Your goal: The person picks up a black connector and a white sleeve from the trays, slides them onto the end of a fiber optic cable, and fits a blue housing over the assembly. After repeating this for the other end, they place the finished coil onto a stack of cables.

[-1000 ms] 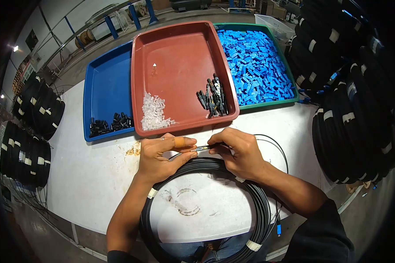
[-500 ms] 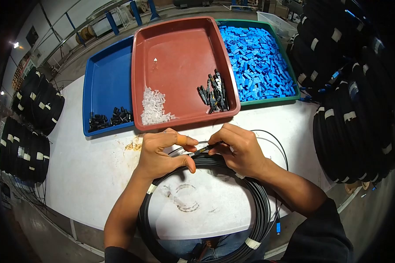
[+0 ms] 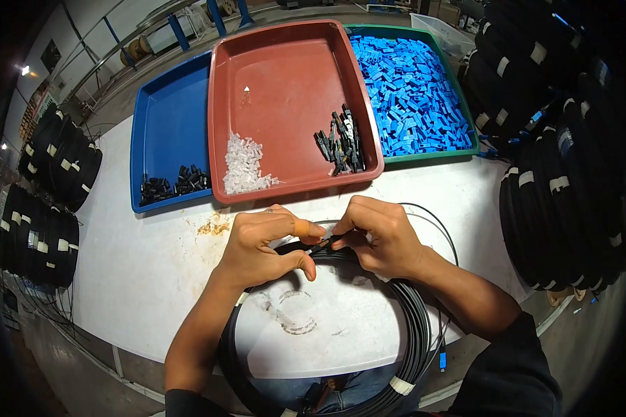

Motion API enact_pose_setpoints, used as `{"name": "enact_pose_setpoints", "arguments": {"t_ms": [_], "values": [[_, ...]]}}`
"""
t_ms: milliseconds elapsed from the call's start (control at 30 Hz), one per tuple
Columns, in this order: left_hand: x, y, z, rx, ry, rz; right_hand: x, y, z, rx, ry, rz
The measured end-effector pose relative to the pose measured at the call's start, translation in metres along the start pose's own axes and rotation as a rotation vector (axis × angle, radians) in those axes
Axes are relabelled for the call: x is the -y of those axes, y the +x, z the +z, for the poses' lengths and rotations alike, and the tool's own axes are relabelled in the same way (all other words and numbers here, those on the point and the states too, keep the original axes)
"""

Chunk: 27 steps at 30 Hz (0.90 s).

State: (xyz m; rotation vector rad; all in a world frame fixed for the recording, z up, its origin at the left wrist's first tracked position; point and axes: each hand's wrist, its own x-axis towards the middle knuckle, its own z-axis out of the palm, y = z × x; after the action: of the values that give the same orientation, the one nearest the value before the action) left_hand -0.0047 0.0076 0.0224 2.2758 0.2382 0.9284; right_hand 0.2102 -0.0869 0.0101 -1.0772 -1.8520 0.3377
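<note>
My left hand point(image 3: 261, 243) curves around a black cable at the top of a black cable coil point(image 3: 416, 333), its thumb and index finger apart. An orange band point(image 3: 300, 228) wraps the index finger. My right hand point(image 3: 382, 233) pinches a small dark connector point(image 3: 320, 246) with a yellowish mark; its right end is hidden by the fingertips. Both hands meet just above the coil, fingertips almost touching. Pale tape ties point(image 3: 400, 386) bind the coil, which hangs over the table's near edge. From it dangles a loose cable end with a blue connector point(image 3: 443, 360).
A red tray point(image 3: 285, 90) holds clear plastic pieces point(image 3: 245, 167) and black connector parts point(image 3: 341, 142). A blue tray point(image 3: 170, 104) has black pieces; a green tray point(image 3: 474, 142) carries many blue connector housings point(image 3: 414, 97). Cable coils stack at left point(image 3: 38, 240) and right point(image 3: 556, 208).
My left hand has moved slightly right, toward my right hand, and less of the connector shows between them. The view has shifted a little.
</note>
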Motion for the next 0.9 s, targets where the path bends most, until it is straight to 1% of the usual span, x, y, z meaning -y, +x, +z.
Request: {"name": "enact_pose_setpoints", "arguments": {"t_ms": [100,267,367,433,467,533,667,733,900], "values": [[-0.0001,0.0003,0.0011,-0.003,0.011,0.003,-0.0023,0.0007,0.0002,-0.001,0.006,-0.044],[0.0026,-0.0014,0.0017,-0.024,0.014,0.012,-0.0018,0.0011,0.0001,0.002,-0.011,-0.055],[-0.0002,-0.0010,0.0012,-0.021,-0.002,-0.035,0.0000,0.0002,0.0015,-0.007,-0.021,-0.049],[-0.0002,-0.0018,0.0008,-0.030,-0.049,-0.106,0.0004,0.0003,0.0025,-0.018,-0.025,-0.032],[0.0008,-0.0022,0.0013,-0.030,-0.051,-0.107,0.0002,0.0003,0.0020,-0.007,-0.036,-0.030],[0.0037,-0.0016,0.0021,-0.029,-0.022,-0.052,0.0000,-0.0003,0.0016,0.002,-0.051,-0.026],[0.0021,0.0006,0.0007,-0.002,0.010,-0.037,-0.0002,-0.0003,0.0018,-0.029,-0.050,-0.054],[0.0011,-0.0003,0.0017,-0.034,-0.028,-0.066,-0.0001,-0.0001,0.0027,-0.045,-0.045,-0.050],[0.0039,-0.0011,0.0028,-0.024,-0.004,-0.058,-0.0018,0.0001,0.0014,-0.008,-0.029,-0.051]]}}
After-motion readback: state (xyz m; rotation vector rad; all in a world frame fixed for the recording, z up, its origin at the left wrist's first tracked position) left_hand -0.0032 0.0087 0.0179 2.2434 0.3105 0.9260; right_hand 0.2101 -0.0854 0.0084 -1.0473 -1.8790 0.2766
